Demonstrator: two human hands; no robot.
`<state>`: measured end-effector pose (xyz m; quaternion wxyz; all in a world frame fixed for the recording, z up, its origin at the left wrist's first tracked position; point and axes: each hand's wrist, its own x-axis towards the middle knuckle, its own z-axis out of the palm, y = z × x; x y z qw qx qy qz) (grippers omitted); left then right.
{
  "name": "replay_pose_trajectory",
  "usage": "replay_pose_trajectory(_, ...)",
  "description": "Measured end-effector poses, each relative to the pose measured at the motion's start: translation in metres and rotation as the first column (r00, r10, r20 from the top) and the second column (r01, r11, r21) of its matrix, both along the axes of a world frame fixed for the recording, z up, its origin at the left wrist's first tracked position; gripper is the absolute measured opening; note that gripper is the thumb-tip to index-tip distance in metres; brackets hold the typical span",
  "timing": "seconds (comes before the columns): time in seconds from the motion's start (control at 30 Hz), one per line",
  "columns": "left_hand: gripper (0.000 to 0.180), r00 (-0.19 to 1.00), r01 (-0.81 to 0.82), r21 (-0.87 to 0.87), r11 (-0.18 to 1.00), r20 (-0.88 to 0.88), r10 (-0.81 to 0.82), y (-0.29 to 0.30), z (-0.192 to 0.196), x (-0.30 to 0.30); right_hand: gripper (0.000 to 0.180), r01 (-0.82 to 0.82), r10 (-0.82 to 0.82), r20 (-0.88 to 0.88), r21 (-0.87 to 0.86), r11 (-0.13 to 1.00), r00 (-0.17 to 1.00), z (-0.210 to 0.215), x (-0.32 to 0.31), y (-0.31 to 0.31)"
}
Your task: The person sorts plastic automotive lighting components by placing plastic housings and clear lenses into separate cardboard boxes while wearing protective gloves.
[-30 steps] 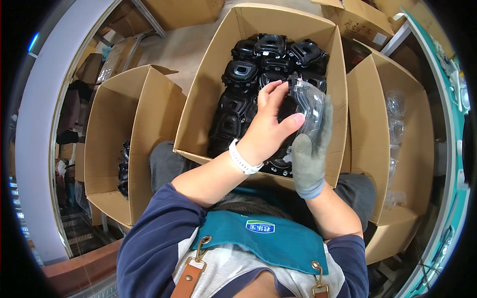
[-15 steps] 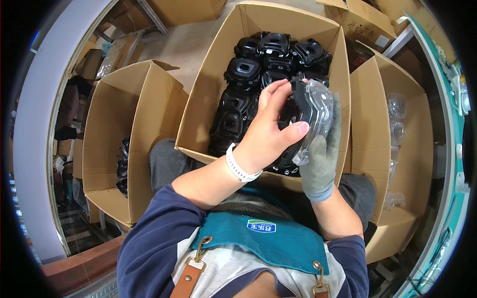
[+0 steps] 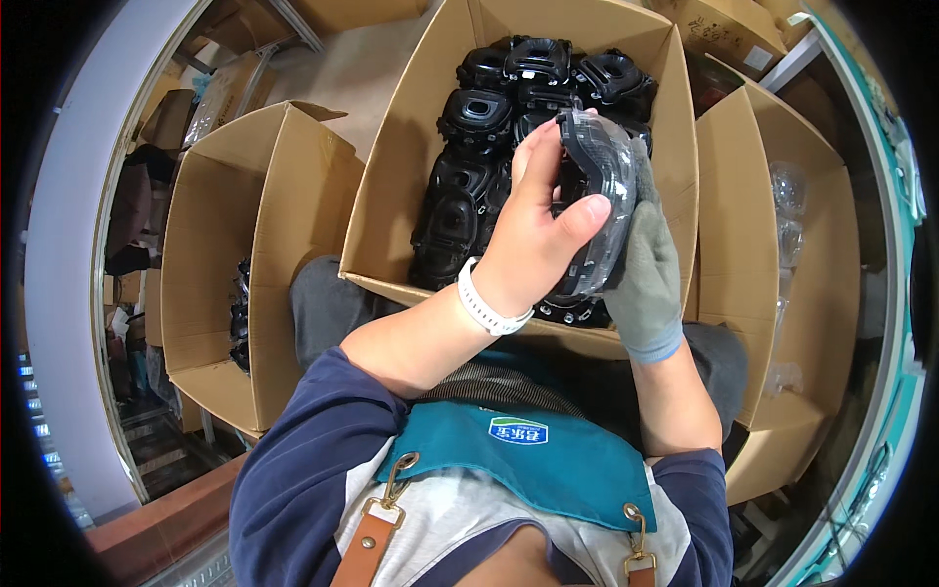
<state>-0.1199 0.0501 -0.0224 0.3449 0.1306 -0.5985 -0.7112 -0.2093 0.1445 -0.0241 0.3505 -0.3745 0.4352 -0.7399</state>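
Note:
My bare left hand (image 3: 540, 210), with a white wristband, wraps round a black moulded plastic housing (image 3: 577, 142) from its left side. Against the right side of that housing sits a clear curved plastic cover (image 3: 620, 186), backed by my grey-gloved right hand (image 3: 648, 279). The two parts stand on edge, face to face, and look pressed together; whether they are locked cannot be seen. Both hands are closed on them above a large cardboard box (image 3: 386, 186). Inside the box lie several similar black housings (image 3: 479, 115).
To the left stands a cardboard box (image 3: 220, 176) with some black parts (image 3: 241, 313) in it. The cardboard box (image 3: 743, 196) on the right holds several clear covers (image 3: 787, 191). A teal-edged frame (image 3: 880, 147) runs along the far right.
The cover has closed up against the housing, where it stood tilted off before. Both hands and the parts have shifted slightly, and my right hand has moved farther behind the cover.

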Motion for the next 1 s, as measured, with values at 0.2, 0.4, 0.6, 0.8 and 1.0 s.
replay_pose_trajectory(0.2,0.069,0.961,0.197,0.210,0.958,-0.234,-0.147,0.009,-0.002,-0.003,0.062,-0.201,0.145,0.349,0.129,0.971,0.926,-0.017,-0.015,0.005)
replay_pose_trajectory(0.4,0.042,0.961,-0.219,-0.460,0.861,0.052,0.272,-0.004,-0.005,0.002,0.080,0.126,-0.147,0.189,0.121,0.985,0.971,-0.001,-0.010,-0.002)
replay_pose_trajectory(0.6,0.040,0.938,-0.186,0.529,0.828,-0.157,0.311,0.016,0.002,-0.013,0.112,0.497,-0.532,-0.490,-0.212,0.841,0.691,-0.002,-0.006,-0.011)
replay_pose_trajectory(0.8,0.048,0.928,-0.097,0.754,0.650,-0.168,0.333,-0.019,-0.007,-0.025,0.102,0.485,-0.555,-0.745,-0.355,0.800,0.370,-0.006,-0.001,-0.009)
replay_pose_trajectory(1.0,0.047,0.853,0.314,0.645,0.697,-0.514,0.091,-0.039,0.009,-0.007,0.026,0.343,-0.277,-0.461,0.063,0.937,0.843,-0.003,-0.011,0.010)
